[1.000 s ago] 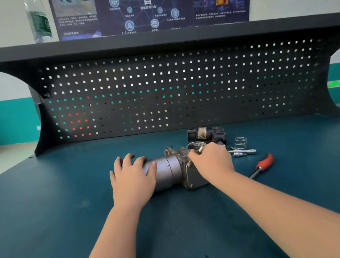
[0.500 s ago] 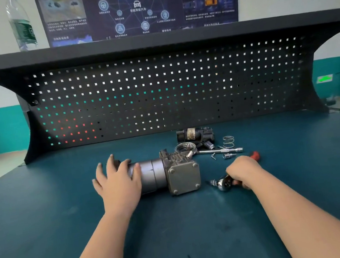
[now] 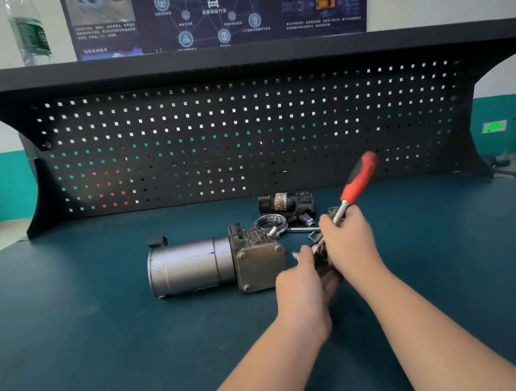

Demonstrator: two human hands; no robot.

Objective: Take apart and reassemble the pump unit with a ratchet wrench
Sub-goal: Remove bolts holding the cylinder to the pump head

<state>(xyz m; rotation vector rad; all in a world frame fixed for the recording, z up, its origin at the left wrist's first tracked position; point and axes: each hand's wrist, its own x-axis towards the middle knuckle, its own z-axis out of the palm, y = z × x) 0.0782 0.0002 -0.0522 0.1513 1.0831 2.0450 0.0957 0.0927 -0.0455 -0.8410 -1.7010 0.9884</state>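
Just right of a pump unit [image 3: 213, 264] lying on its side on a blue-green workbench [image 3: 108, 368], a person readies a ratchet wrench [image 3: 349, 198] with both hands. The right hand [image 3: 349, 242] is clenched around the wrench's metal shank, its red handle tilting up and away past the knuckles. The left hand [image 3: 300, 284], touching the right from below, has its fingers curled at the wrench's head, which is blurred and mostly hidden between the two hands; it appears to be gripping that end. The pump's square end plate, bolts at its corners, sits just beyond the left hand's fingertips. Behind the right hand lie loose parts: a metal ring [image 3: 270, 222], a small black motor [image 3: 286, 202] and a thin steel rod [image 3: 302, 229].

Judging by the scattered parts, the unit is partly apart, and the step in hand looks like setting up the wrench, perhaps its socket or direction switch. The next move would call for seating the head squarely on a plate bolt while one hand steadies the pump body against rolling.
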